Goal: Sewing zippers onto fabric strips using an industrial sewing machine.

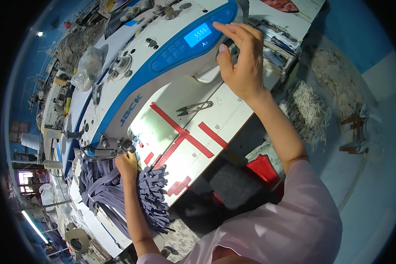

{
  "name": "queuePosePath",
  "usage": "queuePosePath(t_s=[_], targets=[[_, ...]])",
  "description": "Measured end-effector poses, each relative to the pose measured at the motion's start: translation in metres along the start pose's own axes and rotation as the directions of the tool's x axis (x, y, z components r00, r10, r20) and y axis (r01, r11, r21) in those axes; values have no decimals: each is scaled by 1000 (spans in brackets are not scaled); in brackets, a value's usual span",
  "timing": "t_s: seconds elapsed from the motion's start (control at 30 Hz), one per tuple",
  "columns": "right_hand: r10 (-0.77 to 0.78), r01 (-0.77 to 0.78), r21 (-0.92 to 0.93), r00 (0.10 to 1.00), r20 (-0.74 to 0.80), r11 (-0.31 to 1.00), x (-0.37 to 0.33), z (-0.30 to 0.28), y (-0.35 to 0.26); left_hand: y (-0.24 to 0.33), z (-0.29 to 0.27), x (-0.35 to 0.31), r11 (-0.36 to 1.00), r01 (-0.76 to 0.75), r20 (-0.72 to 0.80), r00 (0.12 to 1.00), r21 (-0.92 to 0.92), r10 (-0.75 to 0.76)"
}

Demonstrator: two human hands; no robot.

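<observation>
A white and blue sewing machine (152,66) slants across the view, with a lit screen (198,35) on its arm. My right hand (244,61) is at the panel's upper end, index finger stretched to the buttons and thumb apart, holding nothing. Below the needle end, my left hand (126,166) has its fingers curled; the machine head partly hides the fingertips, and what they pinch is unclear. A large bundle of grey-purple fabric strips (102,187) lies under and beside my left wrist, its cut ends (153,198) fanning over the table edge. Thread snips (194,108) rest on the white table.
Red tape (180,132) marks the white tabletop. A tray of tools (275,48) stands beyond my right hand. Heaps of pale strips (307,110) lie on the floor at right, and a red cloth (264,170) is below the table edge. Other machines line the left.
</observation>
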State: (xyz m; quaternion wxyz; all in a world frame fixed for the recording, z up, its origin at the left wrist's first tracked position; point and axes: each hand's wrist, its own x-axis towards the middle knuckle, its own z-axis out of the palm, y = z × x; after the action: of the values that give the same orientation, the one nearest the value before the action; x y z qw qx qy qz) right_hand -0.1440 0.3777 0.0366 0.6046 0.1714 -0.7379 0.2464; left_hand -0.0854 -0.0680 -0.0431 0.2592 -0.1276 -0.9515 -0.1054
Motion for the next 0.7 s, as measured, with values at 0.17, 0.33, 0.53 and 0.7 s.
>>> queuePosePath(t_s=[0.17, 0.33, 0.53, 0.7], targets=[[12, -12, -12, 999, 30, 1000, -5, 1, -4, -13, 0, -5, 992, 128, 192, 973, 3, -126], [-5, 13, -85, 996, 86, 996, 4, -5, -8, -5, 2, -1, 999, 30, 20, 999, -19, -30], [-63, 69, -62, 995, 83, 996, 1, -3, 8, -9, 2, -3, 1000, 4, -12, 1000, -12, -4], [-55, 60, -61, 995, 82, 996, 4, -1, 12, -8, 4, -2, 998, 29, -6, 1000, -48, -30]])
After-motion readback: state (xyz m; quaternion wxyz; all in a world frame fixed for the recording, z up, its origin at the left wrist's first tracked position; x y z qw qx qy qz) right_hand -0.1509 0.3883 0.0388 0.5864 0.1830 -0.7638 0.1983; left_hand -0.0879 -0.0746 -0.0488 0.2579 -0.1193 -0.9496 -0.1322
